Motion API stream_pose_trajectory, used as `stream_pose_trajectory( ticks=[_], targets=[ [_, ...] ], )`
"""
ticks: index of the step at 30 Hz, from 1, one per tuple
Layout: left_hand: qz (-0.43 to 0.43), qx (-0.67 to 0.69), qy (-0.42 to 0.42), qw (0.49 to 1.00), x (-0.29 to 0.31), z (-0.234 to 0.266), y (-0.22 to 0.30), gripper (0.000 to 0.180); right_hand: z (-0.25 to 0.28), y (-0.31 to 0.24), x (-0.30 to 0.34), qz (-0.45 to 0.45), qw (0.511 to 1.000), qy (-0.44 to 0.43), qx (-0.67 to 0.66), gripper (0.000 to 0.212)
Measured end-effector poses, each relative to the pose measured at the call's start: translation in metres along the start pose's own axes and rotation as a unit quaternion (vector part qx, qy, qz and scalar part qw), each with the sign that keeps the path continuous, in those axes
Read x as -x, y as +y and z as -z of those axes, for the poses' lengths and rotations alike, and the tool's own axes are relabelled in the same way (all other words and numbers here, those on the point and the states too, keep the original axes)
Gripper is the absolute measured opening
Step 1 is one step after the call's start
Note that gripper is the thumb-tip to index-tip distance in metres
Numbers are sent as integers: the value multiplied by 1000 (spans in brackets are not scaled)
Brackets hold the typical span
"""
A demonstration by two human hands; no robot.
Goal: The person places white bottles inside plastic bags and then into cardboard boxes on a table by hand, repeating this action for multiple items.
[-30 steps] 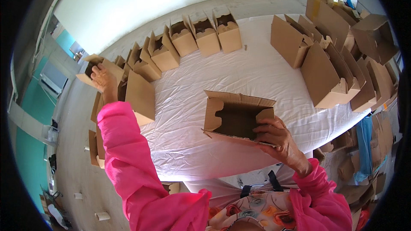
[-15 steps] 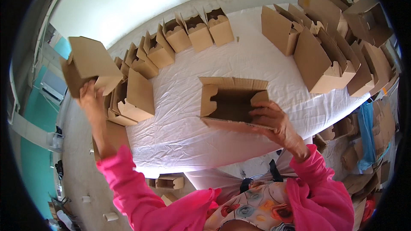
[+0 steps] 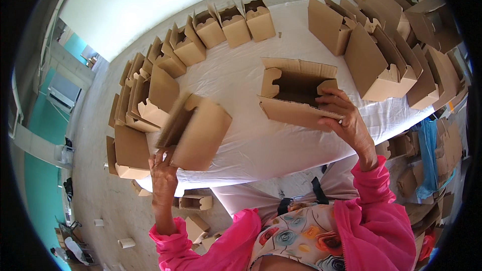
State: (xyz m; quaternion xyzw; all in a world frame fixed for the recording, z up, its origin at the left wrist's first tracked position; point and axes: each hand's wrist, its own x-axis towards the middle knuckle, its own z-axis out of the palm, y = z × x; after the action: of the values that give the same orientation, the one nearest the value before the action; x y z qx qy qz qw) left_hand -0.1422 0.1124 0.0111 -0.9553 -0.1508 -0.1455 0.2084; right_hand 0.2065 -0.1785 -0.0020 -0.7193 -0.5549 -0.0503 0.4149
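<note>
My left hand (image 3: pixel 163 166) grips the lower side of a brown cardboard box (image 3: pixel 203 133), tilted over the near left part of the table and a little blurred. The box's top is open, with its flaps up. My right hand (image 3: pixel 346 118) holds a second open-topped cardboard box (image 3: pixel 296 111) by its right end, thumb outside and fingers over the end flap. That box is over the middle right of the table, and its dark inside shows. Between the two boxes lies a strip of white cloth (image 3: pixel 241 145).
Open cardboard boxes (image 3: pixel 188 50) stand in a curved row along the table's left and far edges. Larger boxes (image 3: pixel 376 73) crowd the right side. Under the right edge are more cartons and a blue plastic sheet (image 3: pixel 428 155). A white roll (image 3: pixel 126 243) lies on the floor.
My left hand has brought its box from the far left, rightward and nearer, onto the table. My right hand has shifted its box to the right and farther away.
</note>
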Motion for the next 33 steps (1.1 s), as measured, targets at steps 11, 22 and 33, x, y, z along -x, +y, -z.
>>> stream_pose_trajectory(
  ticks=[11,22,33],
  targets=[
    [87,517,-194,829,-52,5,-26,38,6,-7,10,9,976,216,-31,68],
    [216,588,-85,775,-61,-74,-2,43,-61,-76,4,227,950,35,-209,42],
    [167,569,-81,801,-71,-68,-2,45,-164,-113,-61,230,961,-19,-150,52]
  ],
)
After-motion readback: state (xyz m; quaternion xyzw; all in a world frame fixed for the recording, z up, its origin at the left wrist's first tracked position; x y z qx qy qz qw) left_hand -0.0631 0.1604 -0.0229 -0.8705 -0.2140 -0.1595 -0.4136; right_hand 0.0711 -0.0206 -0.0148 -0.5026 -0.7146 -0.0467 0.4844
